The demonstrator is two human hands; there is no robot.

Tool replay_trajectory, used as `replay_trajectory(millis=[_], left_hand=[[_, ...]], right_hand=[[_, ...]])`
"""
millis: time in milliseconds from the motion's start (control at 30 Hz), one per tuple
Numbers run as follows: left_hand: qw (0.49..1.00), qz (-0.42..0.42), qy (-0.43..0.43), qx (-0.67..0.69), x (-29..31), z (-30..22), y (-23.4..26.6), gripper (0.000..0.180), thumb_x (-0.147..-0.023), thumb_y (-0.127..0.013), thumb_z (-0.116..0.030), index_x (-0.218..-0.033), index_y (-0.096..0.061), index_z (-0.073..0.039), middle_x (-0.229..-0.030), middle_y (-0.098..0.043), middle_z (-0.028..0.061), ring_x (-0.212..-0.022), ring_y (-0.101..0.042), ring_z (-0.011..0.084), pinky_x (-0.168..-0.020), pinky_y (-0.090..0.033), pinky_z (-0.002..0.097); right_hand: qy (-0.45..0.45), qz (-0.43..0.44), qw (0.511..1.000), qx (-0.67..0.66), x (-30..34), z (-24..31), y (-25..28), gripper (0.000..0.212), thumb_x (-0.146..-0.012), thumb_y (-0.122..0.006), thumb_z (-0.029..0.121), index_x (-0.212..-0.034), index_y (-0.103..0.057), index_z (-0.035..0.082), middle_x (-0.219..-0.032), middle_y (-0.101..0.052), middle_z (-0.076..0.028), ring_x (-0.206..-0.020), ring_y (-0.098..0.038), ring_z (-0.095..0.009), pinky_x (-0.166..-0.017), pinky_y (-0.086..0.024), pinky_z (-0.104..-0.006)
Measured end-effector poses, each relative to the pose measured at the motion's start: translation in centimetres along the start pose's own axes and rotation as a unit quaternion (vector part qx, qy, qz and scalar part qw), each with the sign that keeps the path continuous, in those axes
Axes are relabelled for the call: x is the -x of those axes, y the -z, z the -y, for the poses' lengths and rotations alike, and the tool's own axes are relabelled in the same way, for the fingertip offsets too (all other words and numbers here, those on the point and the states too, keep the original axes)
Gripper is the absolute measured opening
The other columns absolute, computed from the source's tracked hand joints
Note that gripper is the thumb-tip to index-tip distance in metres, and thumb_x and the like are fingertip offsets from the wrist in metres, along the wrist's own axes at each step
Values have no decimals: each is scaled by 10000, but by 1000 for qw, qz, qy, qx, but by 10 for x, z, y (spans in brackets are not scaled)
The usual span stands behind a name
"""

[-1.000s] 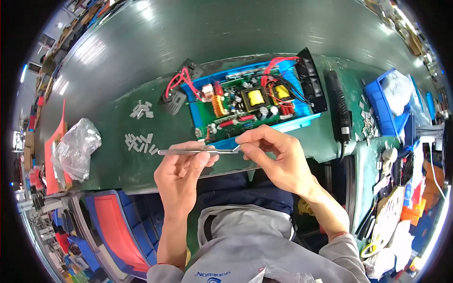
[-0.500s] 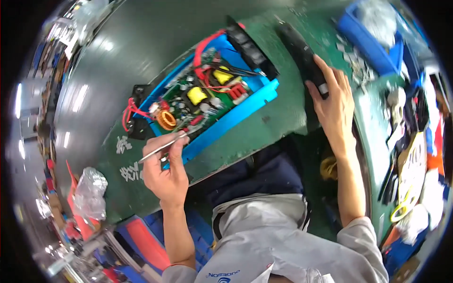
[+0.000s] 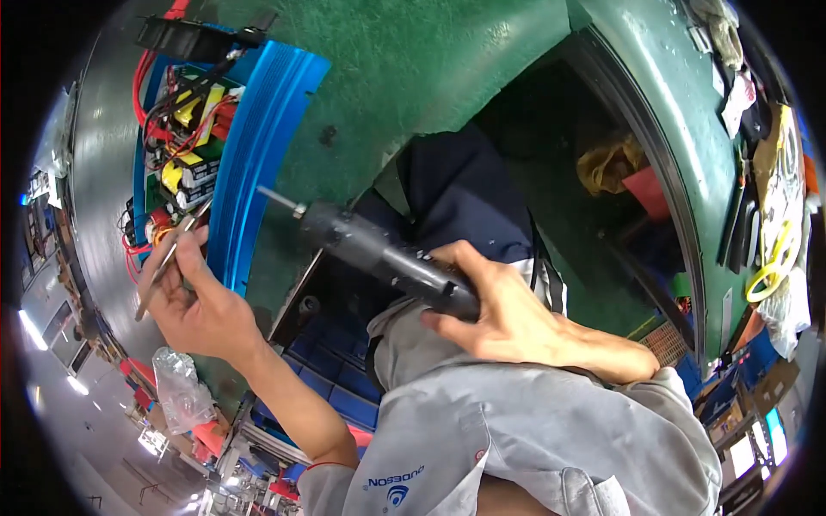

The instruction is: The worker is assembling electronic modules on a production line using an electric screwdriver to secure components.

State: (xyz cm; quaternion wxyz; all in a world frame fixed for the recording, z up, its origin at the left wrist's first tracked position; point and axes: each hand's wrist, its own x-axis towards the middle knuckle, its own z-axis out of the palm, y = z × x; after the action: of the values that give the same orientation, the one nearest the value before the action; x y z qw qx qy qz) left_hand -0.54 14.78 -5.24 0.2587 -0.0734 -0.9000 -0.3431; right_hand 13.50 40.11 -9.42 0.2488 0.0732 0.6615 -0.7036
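Right hand (image 3: 508,318) has its fingers curled on the rear end of the driver (image 3: 387,262); thumb sits low, the others on top. Left hand (image 3: 206,311) pinches tweezers (image 3: 160,279), fingers narrow; whether the tips carry anything, cannot tell.

Key relation: case (image 3: 267,138) lies at 10 o'clock from the right fingers, and the bit (image 3: 280,201) points that way. Driver's long axis runs 10 to 4; case's near wall runs about 1 to 7, so the driver stands crosswise to it. Bit tip overlaps the wall in view; touching or above it, cannot tell. Left hand is nearer the case, right by its 6 o'clock end, tweezers leaning toward 1.

Worktop (image 3: 396,77) edge runs roughly 1:30 to 7:30, passing under the driver's nose: bit on the worktop side, body out over the trousers (image 3: 465,198). Room for the bit lies toward 1 o'clock, along the green strip between wall and edge. Fan (image 3: 194,41) blocks the case's 12 o'clock end; bag (image 3: 182,396) sits between 6 and 7 from the left hand.
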Motion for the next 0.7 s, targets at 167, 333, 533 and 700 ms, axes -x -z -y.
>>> replay_trajectory(millis=[167,333,533,700], left_hand=[[1000,-4,-5,-10,3,-6,-6,161,-958,-680,-7,-1075,-630,92,-980,-730,188,-830,-720,212,-769,-595,299],[999,-2,-11,-32,4,-6,-6,165,-958,-680,-11,-1079,-635,92,-987,-733,189,-840,-719,206,-751,-600,291],[1000,-6,-8,-24,5,-4,-8,153,-970,-662,-11,-1080,-633,91,-992,-735,189,-855,-722,204,-765,-605,290],[999,-2,5,-36,1,-5,-14,146,-966,-660,1,-1081,-631,86,-1002,-735,189,-870,-724,204,-781,-605,296]], right_hand=[[18,21,1000,14,-4,-2,-8,596,-852,-777,133,-1333,-463,-27,-850,-661,-183,-763,-695,-267,-692,-524,-387],[38,24,999,1,-6,-7,-11,621,-863,-774,157,-1362,-453,-26,-835,-660,-181,-748,-699,-282,-684,-523,-390],[34,25,999,0,-12,-2,-12,631,-873,-784,183,-1373,-455,-18,-836,-654,-173,-743,-689,-263,-677,-521,-386],[-48,69,992,-91,-22,2,1,535,-1012,-591,401,-1346,-503,-7,-839,-665,-94,-800,-650,-192,-741,-495,-338]])
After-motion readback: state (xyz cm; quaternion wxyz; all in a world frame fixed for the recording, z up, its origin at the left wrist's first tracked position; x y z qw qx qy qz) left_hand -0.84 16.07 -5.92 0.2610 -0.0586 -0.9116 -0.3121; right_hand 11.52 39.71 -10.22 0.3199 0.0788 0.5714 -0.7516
